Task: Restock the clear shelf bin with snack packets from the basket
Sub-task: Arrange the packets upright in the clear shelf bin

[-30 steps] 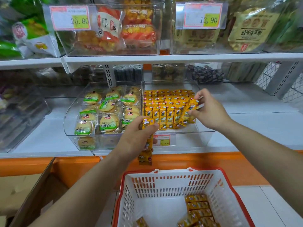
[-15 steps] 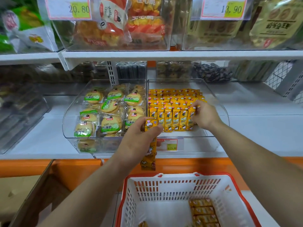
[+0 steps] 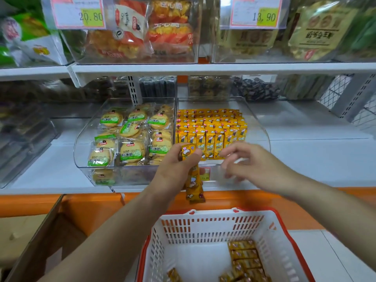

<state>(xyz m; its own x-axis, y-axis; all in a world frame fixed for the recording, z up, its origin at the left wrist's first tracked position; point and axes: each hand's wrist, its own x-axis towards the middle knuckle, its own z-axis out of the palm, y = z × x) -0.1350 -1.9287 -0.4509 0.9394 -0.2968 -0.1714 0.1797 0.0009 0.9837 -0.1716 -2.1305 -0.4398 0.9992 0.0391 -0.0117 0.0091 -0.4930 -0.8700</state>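
Pulled right hand [image 3: 258,167] back out of clear bin [image 3: 266,139], fingers loose, empty; left hand [image 3: 175,171] gripping dangling packet strip [image 3: 194,188] at bin's front. Could knock front row [image 3: 211,139] over if swung in.

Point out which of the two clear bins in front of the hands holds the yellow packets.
The right bin, packed with upright yellow packets; the left bin beside it holds round green-labelled biscuits.

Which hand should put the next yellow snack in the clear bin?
Probably the right hand: it is empty and open, just in front of the clear bin. The left hand is busy gripping the yellow snack packets beside it.
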